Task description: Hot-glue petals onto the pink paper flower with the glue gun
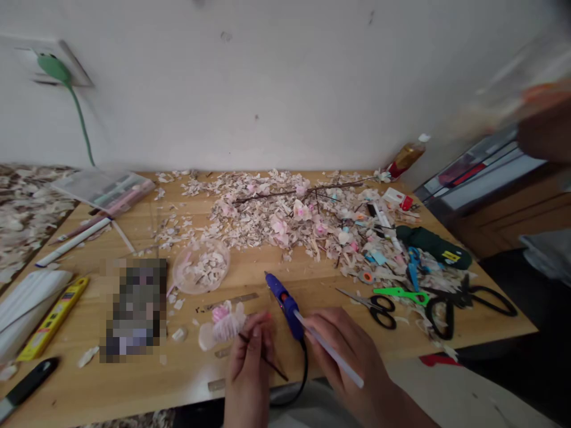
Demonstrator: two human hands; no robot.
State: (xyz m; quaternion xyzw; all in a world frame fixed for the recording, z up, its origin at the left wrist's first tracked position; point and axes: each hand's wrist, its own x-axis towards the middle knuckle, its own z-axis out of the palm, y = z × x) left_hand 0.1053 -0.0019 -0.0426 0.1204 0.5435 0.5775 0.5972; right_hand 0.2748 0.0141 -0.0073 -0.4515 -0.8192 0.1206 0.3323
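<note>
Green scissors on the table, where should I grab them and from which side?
Take the green scissors by the loop handles at their right end, coming down from above, a little from the right. They lie flat on the table with the point aimed left, so the handles are the safe part, though black scissors crowd close beside them.

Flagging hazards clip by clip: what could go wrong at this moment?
1. The blue glue gun in the right hand points toward the left hand pinching a pink paper flower on a thin dark stem; if hot, its nozzle may burn fingers.
2. Its black cord hangs off the wooden table edge and might snag.
</note>
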